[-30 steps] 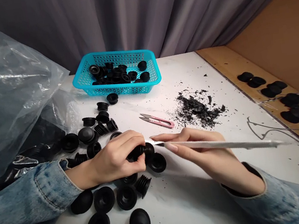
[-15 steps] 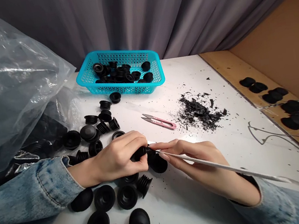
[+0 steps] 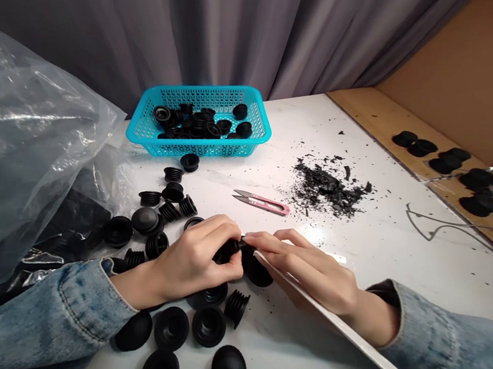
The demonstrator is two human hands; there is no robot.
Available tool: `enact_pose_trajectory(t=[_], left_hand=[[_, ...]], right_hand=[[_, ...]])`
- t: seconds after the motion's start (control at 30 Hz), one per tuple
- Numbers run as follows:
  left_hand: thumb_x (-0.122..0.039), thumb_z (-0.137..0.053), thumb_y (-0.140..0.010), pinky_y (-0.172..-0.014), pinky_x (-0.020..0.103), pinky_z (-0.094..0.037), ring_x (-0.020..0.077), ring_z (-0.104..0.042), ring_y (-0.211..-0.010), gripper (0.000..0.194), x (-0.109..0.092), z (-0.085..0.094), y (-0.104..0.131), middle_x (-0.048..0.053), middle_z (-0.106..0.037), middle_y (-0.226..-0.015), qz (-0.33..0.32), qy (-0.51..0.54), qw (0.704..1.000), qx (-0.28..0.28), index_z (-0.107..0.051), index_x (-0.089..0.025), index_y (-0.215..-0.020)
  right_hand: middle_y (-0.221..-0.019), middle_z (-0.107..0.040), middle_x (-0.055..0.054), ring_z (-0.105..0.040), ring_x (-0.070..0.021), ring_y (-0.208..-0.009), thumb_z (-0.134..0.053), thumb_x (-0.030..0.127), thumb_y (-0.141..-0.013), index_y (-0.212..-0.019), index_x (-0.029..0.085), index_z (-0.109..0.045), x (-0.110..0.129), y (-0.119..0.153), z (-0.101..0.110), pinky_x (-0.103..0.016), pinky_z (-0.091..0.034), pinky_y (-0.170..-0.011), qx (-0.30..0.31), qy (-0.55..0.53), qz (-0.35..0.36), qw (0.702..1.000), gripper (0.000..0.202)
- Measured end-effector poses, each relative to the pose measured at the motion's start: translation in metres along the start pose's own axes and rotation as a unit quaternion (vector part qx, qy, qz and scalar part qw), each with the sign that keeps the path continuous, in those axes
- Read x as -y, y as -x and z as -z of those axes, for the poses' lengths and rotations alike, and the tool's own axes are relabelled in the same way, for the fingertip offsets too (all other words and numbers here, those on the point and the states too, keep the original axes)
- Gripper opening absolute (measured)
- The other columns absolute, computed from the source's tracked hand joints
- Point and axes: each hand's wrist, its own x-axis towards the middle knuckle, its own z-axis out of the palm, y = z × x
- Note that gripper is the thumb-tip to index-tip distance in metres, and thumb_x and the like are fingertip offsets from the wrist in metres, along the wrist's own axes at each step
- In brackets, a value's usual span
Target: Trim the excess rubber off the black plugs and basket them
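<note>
Pinched between the fingers of my left hand [image 3: 201, 255] is a black rubber part [image 3: 227, 251], partly hidden by the fingers. My right hand [image 3: 310, 268] grips a long, thin white tool [image 3: 332, 318], its tip up against the rubber part. The tool's other end runs down past the bottom edge of the view. Directly below my fingertips lies a black domed piece [image 3: 257, 271]. Several black ribbed parts [image 3: 171, 328] lie around and below my left hand on the white table [image 3: 314, 362].
A blue basket [image 3: 203, 149] of black parts stands at the back. Pink-handled snips [image 3: 261, 202] and black scraps [image 3: 330, 188] lie beyond my hands. A clear plastic bag [image 3: 16, 135] rises at left. Bent wire [image 3: 457, 228] and black pieces [image 3: 477, 178] lie at right.
My right hand has turned, fingers now above the white tool, which slants more steeply toward the bottom edge. My left hand has hardly moved.
</note>
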Motion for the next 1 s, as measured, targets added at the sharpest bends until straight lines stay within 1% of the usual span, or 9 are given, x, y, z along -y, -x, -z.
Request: enact_pose_trajectory(t=[0.1,0.27,0.4,0.53,0.6,0.67,0.8,0.9,1.0], left_hand=[[-0.005,-0.048,-0.075,-0.064,0.024,-0.048,0.0138,-0.054,-0.069,0.011,-0.002,0.001,0.0,0.005,-0.057,-0.073,-0.001,0.007,1.0,0.009,-0.051,-0.013,-0.081],[-0.005,-0.049,-0.071,-0.062,0.024,-0.048,0.014,-0.054,-0.069,0.014,-0.001,0.001,0.0,0.005,-0.056,-0.075,0.003,0.019,1.0,-0.006,-0.049,-0.013,-0.083],[-0.006,-0.052,-0.069,-0.062,0.026,-0.048,0.0144,-0.053,-0.069,0.016,0.0,0.002,-0.001,0.006,-0.056,-0.076,0.018,0.041,0.999,-0.022,-0.05,-0.013,-0.083],[-0.011,-0.054,-0.068,-0.062,0.026,-0.046,0.0136,-0.052,-0.068,0.016,0.0,0.006,-0.002,0.004,-0.056,-0.078,0.107,0.133,0.985,-0.022,-0.052,-0.014,-0.083],[-0.015,-0.055,-0.069,-0.064,0.026,-0.047,0.0145,-0.054,-0.072,0.015,0.002,0.009,-0.003,0.004,-0.056,-0.08,0.177,0.246,0.953,-0.01,-0.053,-0.015,-0.084],[-0.019,-0.054,-0.071,-0.066,0.027,-0.047,0.0158,-0.054,-0.076,0.016,0.005,0.012,-0.004,0.005,-0.056,-0.082,0.227,0.373,0.9,0.004,-0.053,-0.015,-0.086],[-0.021,-0.055,-0.066,-0.063,0.028,-0.045,0.0165,-0.053,-0.074,0.02,0.01,0.016,-0.007,0.006,-0.056,-0.081,0.262,0.517,0.815,0.016,-0.056,-0.013,-0.085],[-0.021,-0.053,-0.061,-0.057,0.027,-0.041,0.0159,-0.05,-0.067,0.021,0.008,0.019,-0.01,0.007,-0.055,-0.077,0.282,0.556,0.782,-0.005,-0.056,-0.012,-0.08],[-0.02,-0.051,-0.057,-0.056,0.028,-0.039,0.0162,-0.048,-0.064,0.022,0.005,0.021,-0.013,0.007,-0.054,-0.073,0.274,0.572,0.773,-0.013,-0.055,-0.013,-0.077]], right_hand=[[-0.105,-0.067,-0.018,-0.065,-0.024,-0.09,-0.044,0.003,-0.088,-0.101,0.016,-0.054,-0.003,-0.001,0.0,-0.039,-0.052,-0.066,-0.016,-0.007,-0.039,0.999,0.021],[-0.098,-0.071,-0.006,-0.068,-0.0169,-0.077,-0.054,0.01,-0.086,-0.092,0.021,-0.06,-0.001,-0.01,0.014,-0.029,-0.055,-0.064,-0.019,-0.053,-0.205,0.977,0.014],[-0.096,-0.073,-0.003,-0.069,-0.017,-0.068,-0.057,0.02,-0.086,-0.074,0.022,-0.059,-0.002,-0.015,0.022,-0.029,-0.056,-0.06,-0.041,-0.08,-0.286,0.954,0.012],[-0.095,-0.073,-0.004,-0.07,-0.0218,-0.079,-0.059,0.025,-0.085,-0.071,0.022,-0.062,-0.007,-0.013,0.021,-0.032,-0.055,-0.065,-0.069,-0.091,-0.309,0.944,0.014],[-0.089,-0.074,-0.004,-0.069,-0.0216,-0.077,-0.061,0.027,-0.083,-0.072,0.022,-0.065,-0.011,-0.011,0.019,-0.031,-0.054,-0.064,-0.095,-0.077,-0.322,0.939,0.013],[-0.079,-0.074,-0.004,-0.068,-0.0203,-0.068,-0.063,0.031,-0.081,-0.073,0.022,-0.067,-0.014,-0.01,0.017,-0.03,-0.052,-0.06,-0.12,-0.056,-0.348,0.928,0.013],[-0.072,-0.072,-0.003,-0.067,-0.0199,-0.071,-0.061,0.035,-0.082,-0.071,0.021,-0.069,-0.017,-0.01,0.015,-0.031,-0.051,-0.063,-0.134,-0.089,-0.398,0.903,0.019],[-0.06,-0.068,0.0,-0.063,-0.016,-0.059,-0.061,0.034,-0.083,-0.064,0.02,-0.064,-0.016,-0.011,0.015,-0.028,-0.048,-0.059,-0.151,-0.117,-0.406,0.894,0.024],[-0.045,-0.058,0.003,-0.049,-0.012,-0.04,-0.061,0.036,-0.082,-0.063,0.02,-0.061,-0.014,-0.011,0.014,-0.026,-0.041,-0.046,-0.153,-0.122,-0.421,0.886,0.025]])
